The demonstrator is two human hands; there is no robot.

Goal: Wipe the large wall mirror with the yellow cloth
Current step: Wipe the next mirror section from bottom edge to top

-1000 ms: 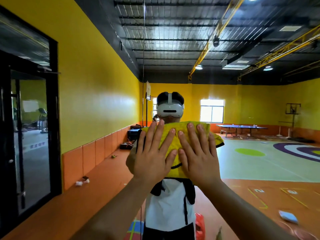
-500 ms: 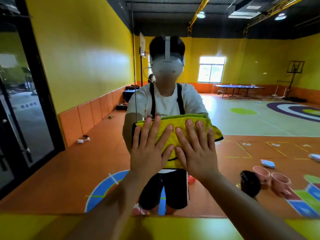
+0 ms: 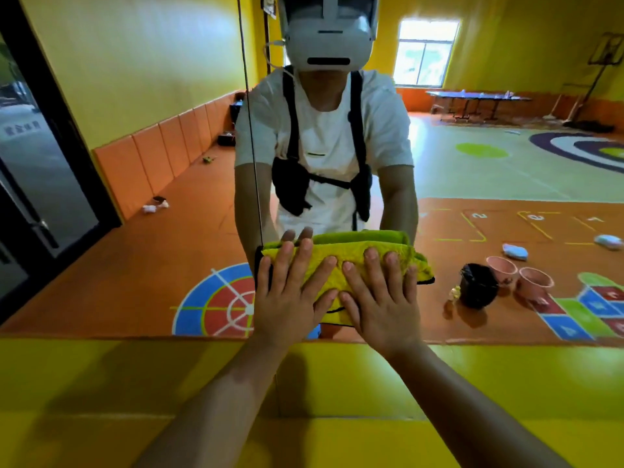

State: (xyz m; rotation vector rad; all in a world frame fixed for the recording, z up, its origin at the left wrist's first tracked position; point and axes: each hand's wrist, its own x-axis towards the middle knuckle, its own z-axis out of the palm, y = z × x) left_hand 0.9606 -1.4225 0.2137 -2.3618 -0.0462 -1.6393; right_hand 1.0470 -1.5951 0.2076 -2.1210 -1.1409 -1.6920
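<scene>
The large wall mirror (image 3: 135, 231) fills the upper part of the view and reflects a sports hall and the person wearing the headset. A folded yellow cloth (image 3: 337, 261) with a dark edge lies flat against the glass, low down, just above the mirror's bottom edge. My left hand (image 3: 290, 295) presses on the cloth's left half with straight, spread fingers. My right hand (image 3: 378, 298) presses on its right half the same way, thumb touching the left hand's thumb. Both palms cover the cloth's lower part.
Below the mirror runs a yellow padded wall panel (image 3: 101, 383). A vertical seam (image 3: 251, 130) splits the mirror just left of my hands. A dark glass door (image 3: 37, 184) stands at the far left. Reflected on the floor are a black bucket (image 3: 477, 288) and two pink pots (image 3: 535, 282).
Both hands have slid the cloth straight down the glass, from head height to near the mirror's bottom edge. The view has tilted down with them.
</scene>
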